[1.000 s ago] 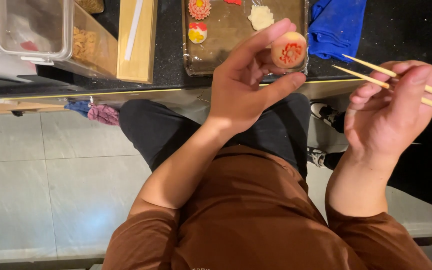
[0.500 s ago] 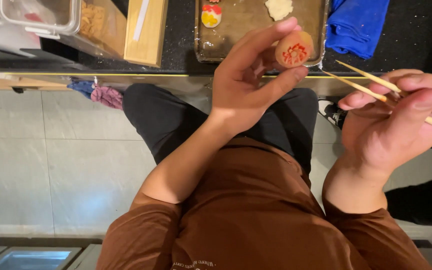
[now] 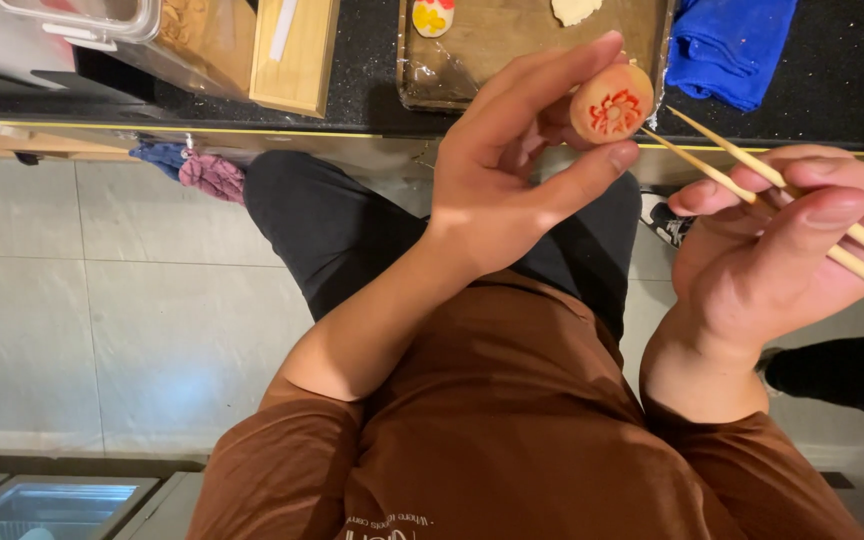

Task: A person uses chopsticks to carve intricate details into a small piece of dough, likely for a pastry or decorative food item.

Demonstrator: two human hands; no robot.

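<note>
We are pinching the round peach sweet in our left hand, its red flower already shaped, while our right hand is gripping chopsticks touching its edge; detailing seems unfinished.

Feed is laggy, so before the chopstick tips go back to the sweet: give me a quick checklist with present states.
1. Left hand grips the round peach-coloured sweet with red flower pattern: ok.
2. Right hand holds the pair of pale wooden chopsticks: ok.
3. Chopstick tips beside the sweet: ok; touching it: cannot tell.
4. Flower pattern faces the camera: ok.
5. Wooden board on the black counter below the sweet: ok.
</note>
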